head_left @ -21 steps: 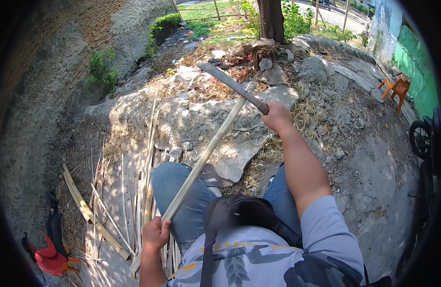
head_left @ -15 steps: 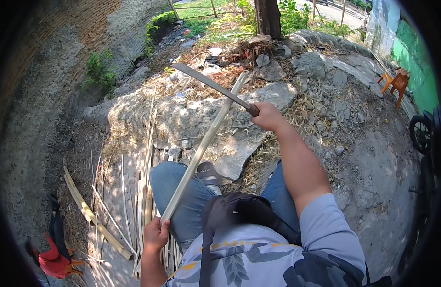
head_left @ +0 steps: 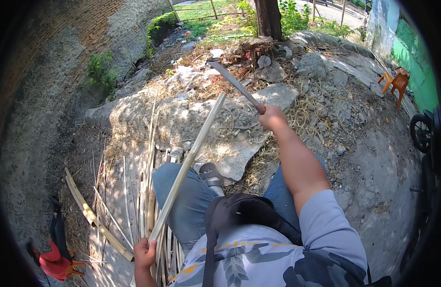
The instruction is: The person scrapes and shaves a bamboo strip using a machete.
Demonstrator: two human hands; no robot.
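A long, straight-edged strip (head_left: pixel 192 158) of pale, split wood or bamboo slants upward over the left thigh of the faded blue jeans (head_left: pixel 194 222), its upper end in the air in front of the person. The left hand (head_left: pixel 145 253) has its grip closed around the lower part. The right hand (head_left: pixel 272 117) has its grip clenched on the dark, rounded handle of a machete (head_left: pixel 235 84), whose grey metal blade broadens toward the tip and points up and left, near the strip's upper end but apart from it.

Yellow-orange lettering on the leaf-patterned shirt (head_left: pixel 230 265) is partly covered by a black fabric bag (head_left: pixel 244 215) and not legible.

More thin, pale strips (head_left: pixel 147 201) lie bundled beside the left knee; farther left rest curved, yellowish bamboo pieces (head_left: pixel 89 215). A rough, broken concrete slab (head_left: pixel 239 158) lies ahead of the sandal (head_left: pixel 210 172), amid dry straw and rubble. Beyond rise a dark tree trunk (head_left: pixel 269 19) and a crumbling brick wall (head_left: pixel 93 26). An orange plastic chair (head_left: pixel 399 86) stands at right, and another person in red (head_left: pixel 55 263) sits at lower left.
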